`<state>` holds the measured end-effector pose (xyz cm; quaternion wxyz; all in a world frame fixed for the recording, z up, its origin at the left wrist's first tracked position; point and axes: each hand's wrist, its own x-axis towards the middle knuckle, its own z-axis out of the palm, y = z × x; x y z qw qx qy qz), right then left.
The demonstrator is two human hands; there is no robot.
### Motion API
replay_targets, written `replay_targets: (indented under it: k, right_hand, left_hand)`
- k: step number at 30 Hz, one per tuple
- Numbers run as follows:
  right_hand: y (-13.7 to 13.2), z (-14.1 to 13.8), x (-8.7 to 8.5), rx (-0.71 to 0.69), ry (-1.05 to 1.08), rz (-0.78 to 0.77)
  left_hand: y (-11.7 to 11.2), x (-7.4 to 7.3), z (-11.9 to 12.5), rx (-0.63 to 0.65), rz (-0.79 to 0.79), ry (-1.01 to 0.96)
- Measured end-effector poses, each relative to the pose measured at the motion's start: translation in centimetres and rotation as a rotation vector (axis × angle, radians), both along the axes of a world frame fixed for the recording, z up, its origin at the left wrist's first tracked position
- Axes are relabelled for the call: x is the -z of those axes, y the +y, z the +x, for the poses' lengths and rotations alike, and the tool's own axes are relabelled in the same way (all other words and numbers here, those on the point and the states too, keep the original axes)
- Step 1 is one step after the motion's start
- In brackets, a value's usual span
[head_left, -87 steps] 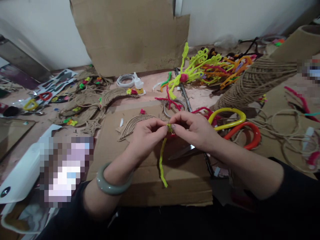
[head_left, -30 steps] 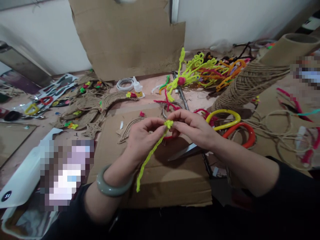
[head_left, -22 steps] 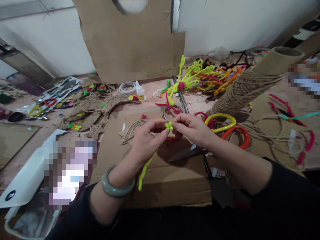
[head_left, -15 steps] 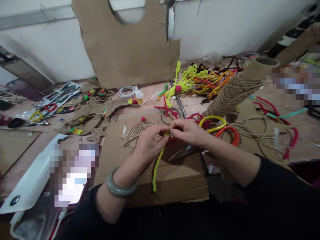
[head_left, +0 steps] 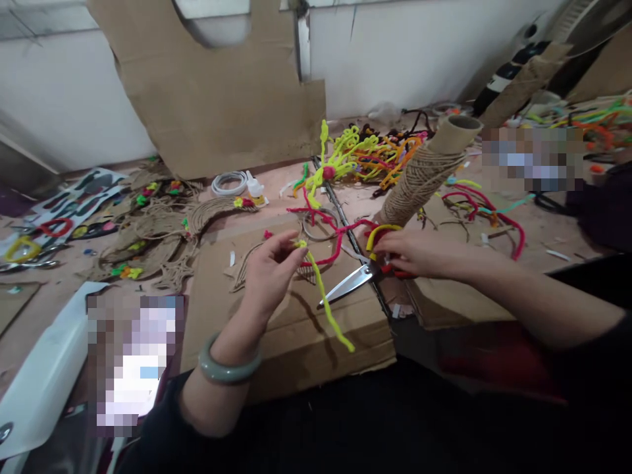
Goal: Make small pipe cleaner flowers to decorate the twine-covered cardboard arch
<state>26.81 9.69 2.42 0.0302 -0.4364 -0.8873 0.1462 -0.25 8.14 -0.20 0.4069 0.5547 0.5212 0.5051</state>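
Observation:
My left hand (head_left: 271, 273) pinches a yellow-green pipe cleaner (head_left: 323, 289) near its upper end, where it is bunched into a small twisted shape. Its long tail hangs down to the right over the cardboard. My right hand (head_left: 409, 253) grips the handles of a pair of scissors (head_left: 353, 280), one loop yellow, the other red. The blades look closed and point left, behind the tail. Under my left hand, partly hidden, lies a twine-wound piece (head_left: 243, 268) on the cardboard sheet (head_left: 281, 359). Pink pipe cleaners (head_left: 336, 240) lie between my hands.
A twine-wrapped cardboard tube (head_left: 419, 171) stands behind my right hand. A glue bottle (head_left: 255, 189), a roll of wire (head_left: 229, 183) and a pile of coloured pipe cleaners (head_left: 385, 155) lie at the back. Twine shapes (head_left: 170, 237) and a phone (head_left: 141, 362) are on the left.
My right hand has left the pipe cleaner, moved right and taken hold of the scissors. My left hand keeps the pipe cleaner, whose tail now swings to the right. The view has shifted right.

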Motion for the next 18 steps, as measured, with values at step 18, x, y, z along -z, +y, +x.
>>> replay_targets:
  k: [18]
  right_hand:
    - [-1.1, 2.5, 1.2, -0.171, -0.258, 0.31]
  left_hand:
    - [1.3, -0.4, -0.4, -0.042, -0.263, -0.461]
